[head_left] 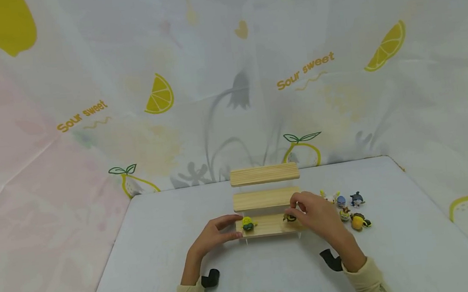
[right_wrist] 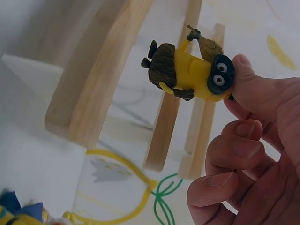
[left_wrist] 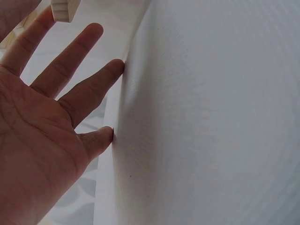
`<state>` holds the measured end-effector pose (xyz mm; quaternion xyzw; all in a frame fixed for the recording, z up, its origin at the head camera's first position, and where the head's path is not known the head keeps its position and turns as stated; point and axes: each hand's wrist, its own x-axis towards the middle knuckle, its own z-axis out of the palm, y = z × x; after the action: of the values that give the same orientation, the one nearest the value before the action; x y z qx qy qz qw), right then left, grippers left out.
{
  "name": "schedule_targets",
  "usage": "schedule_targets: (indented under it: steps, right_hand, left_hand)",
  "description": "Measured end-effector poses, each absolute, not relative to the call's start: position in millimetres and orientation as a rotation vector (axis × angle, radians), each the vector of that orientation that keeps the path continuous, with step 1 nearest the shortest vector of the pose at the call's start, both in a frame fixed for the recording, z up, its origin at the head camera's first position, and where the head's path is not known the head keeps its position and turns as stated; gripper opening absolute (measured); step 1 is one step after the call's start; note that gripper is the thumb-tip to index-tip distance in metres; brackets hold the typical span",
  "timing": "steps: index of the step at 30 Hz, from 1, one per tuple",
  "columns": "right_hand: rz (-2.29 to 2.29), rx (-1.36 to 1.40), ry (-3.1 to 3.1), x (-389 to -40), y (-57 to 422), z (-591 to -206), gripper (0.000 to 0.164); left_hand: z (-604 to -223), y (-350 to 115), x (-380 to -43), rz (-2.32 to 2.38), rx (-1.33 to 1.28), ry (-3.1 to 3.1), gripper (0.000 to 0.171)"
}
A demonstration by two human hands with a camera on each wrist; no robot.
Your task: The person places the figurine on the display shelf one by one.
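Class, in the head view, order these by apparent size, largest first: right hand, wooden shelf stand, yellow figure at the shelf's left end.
1. Wooden shelf stand
2. Right hand
3. Yellow figure

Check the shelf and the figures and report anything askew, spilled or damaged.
Nothing stands out. The wooden shelf looks level, with one yellow figure upright on its lowest tier; the right hand pinches another figure by its head. The loose figures beside the shelf are too small to tell whether any has toppled.
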<state>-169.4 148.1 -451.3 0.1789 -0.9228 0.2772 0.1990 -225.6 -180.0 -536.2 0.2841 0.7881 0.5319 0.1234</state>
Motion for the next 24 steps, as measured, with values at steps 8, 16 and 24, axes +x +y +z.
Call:
schedule_targets:
  steps: [8, 16, 24]
  right_hand:
    - [0.830, 0.538, -2.622, -176.6, 126.1, -451.2, 0.027]
    - [0.868, 0.570, -2.641, -179.4, 111.9, -455.7, 0.027]
    - [0.863, 0.595, -2.621, -181.9, 104.3, -459.9, 0.031]
  left_hand:
    - [-535.7, -179.5, -224.4, 1.565, 0.814, 2.291, 0.048]
    - [-535.5, -179.6, -225.2, 1.554, 0.791, 2.284, 0.048]
    - [-536.0, -179.2, -226.0, 1.547, 0.768, 2.285, 0.047]
